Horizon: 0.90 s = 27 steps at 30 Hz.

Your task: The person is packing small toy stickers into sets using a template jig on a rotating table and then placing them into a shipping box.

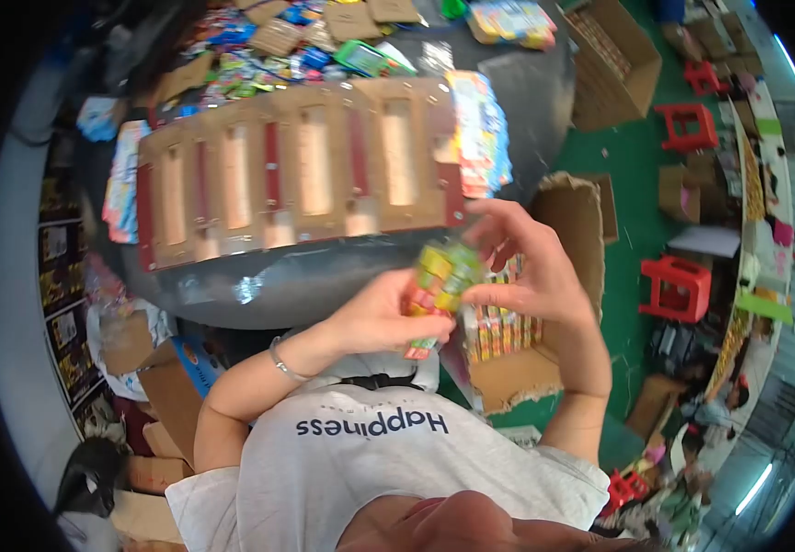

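Note:
My left hand (386, 313) grips a small clear pack of colourful wrapped sweets (445, 276), mostly yellow, green and red, in front of my chest. Its fingers and thumb close around the lower part of the pack, which is slightly blurred. Beside the pack's right side is my right hand (540, 267), with thumb and fingers spread apart and fingertips near its upper end. Whether they touch it I cannot tell. Just beyond lies a brown slotted board (291, 166) with dark red strips and pale long slots.
Printed cards are stacked at the board's right (482, 129) and left (126, 184) ends. Behind it lies a pile of colourful packets (232, 69). An open carton (581, 239) holding rows of similar packs stands under my right hand. Red stools (676, 288) stand on the green floor.

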Motion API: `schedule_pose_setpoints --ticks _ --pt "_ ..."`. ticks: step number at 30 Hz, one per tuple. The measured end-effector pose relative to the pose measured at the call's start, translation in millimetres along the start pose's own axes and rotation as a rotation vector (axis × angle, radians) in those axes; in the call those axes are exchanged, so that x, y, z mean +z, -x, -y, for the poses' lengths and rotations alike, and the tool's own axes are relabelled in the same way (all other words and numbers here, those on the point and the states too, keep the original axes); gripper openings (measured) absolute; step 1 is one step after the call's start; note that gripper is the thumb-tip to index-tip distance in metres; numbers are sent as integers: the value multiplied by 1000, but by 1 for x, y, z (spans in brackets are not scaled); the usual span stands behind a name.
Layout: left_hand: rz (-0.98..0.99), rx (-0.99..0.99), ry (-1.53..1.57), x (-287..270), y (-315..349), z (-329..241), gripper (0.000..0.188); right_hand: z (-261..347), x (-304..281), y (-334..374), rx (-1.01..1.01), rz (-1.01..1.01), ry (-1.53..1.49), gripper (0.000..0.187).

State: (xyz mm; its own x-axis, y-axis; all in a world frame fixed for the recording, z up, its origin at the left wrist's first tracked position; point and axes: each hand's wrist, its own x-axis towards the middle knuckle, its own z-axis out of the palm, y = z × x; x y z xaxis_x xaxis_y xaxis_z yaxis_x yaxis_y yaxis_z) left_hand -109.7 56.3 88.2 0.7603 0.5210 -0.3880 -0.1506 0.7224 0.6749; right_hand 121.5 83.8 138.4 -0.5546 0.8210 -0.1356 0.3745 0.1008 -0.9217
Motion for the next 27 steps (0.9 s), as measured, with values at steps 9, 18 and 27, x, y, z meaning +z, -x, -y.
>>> schedule_pose_setpoints --ticks 9,18,27 --pt "-332 260 175 -65 43 -67 23 -6 34 -83 163 -302 -571 10" --pt "-385 359 46 -98 55 -95 33 -4 14 -124 231 -519 715 20" --pt "-408 348 46 -100 65 -94 32 14 65 -151 210 -323 -397 23"
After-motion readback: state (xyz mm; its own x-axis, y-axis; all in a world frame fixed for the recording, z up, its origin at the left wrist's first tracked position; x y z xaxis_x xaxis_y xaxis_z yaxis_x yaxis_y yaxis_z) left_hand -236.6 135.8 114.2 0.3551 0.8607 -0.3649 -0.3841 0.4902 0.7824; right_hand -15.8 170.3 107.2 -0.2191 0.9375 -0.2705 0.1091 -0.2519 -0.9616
